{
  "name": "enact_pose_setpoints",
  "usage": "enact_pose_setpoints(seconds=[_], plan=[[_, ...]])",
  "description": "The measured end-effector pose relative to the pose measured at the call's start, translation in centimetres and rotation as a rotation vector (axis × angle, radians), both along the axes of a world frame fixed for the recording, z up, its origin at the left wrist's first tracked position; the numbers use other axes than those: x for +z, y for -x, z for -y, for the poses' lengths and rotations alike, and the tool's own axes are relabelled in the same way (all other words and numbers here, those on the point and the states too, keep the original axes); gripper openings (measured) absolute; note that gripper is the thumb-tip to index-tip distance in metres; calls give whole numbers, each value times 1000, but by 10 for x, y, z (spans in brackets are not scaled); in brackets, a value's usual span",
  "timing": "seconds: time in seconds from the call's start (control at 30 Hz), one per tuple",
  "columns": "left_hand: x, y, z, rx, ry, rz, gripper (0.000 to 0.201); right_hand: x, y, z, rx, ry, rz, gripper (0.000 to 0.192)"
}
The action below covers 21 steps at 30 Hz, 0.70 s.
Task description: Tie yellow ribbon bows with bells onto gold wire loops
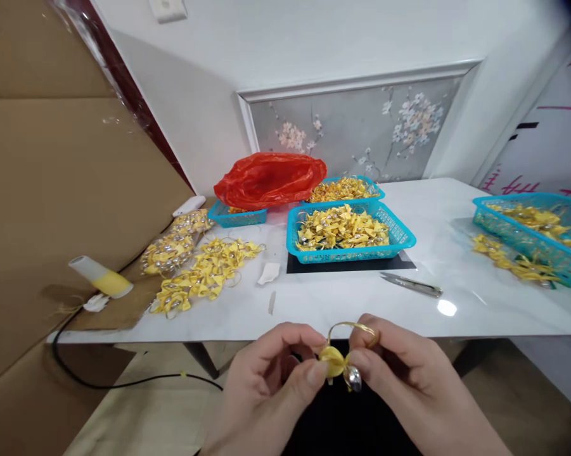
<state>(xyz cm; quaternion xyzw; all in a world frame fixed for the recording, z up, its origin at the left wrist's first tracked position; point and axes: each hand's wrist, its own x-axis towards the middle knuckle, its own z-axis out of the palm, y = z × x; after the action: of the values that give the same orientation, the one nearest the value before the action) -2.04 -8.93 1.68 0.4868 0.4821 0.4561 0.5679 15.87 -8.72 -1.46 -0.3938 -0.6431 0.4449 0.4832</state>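
Both hands meet just below the near table edge, w/ one small piece pinched between them: a yellow ribbon bow (333, 361) w/ a gold loop (352, 329) arcing above it and a silver bell (354, 377) hanging at its lower right. Left hand (270, 373) is closed on the bow's left side, thumb and forefinger tips pressing it; right hand (404, 373) is closed on the right side, fingers over the loop's end near the bell; the two-sided pinch looks meant to keep the small bow from twisting, though that's a judgement.

On the white table (456, 253), a turquoise basket (404, 237) of like yellow bows sits centre-far on a black mat (394, 263); a second basket behind it (373, 187), another at far right (485, 218) w/ loose bows (508, 259) beside it; a red plastic bag (270, 177) lies over a fourth basket at left. A loose pile of finished bows (204, 272) spreads near-left, clear-bagged bundles (168, 250) just beyond. Scissors (411, 285) lie closed, right of centre, within reach. A glue gun (99, 275) rests on the brown cardboard (52, 190) at left, its black cord (123, 383) trailing down.
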Motion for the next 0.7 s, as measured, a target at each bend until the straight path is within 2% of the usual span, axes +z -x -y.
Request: enact_pose_setpoints(seconds=[0.13, 0.23, 0.33, 0.4, 0.57, 0.7], plan=[[-1, -5, -2, -13, 70, -57, 25, -6, 2, -2, -40, -169, 99, 24], [-8, -9, -3, -85, 227, 117, 29, -10, 2, -3, -76, -277, 142, 21], [-10, -11, -4, -99, 299, 277, 25, -12, -1, -2, -82, -287, 152, 20], [-9, -13, -3, -76, 290, 313, 22, -12, -2, -1, -57, -208, 132, 20], [-9, -18, 2, -42, 230, 311, 24, -6, 1, 0, 91, 183, -27, 29], [-14, -21, 5, -62, 248, 361, 27, -2, 11, 2, 128, 322, -182, 33]])
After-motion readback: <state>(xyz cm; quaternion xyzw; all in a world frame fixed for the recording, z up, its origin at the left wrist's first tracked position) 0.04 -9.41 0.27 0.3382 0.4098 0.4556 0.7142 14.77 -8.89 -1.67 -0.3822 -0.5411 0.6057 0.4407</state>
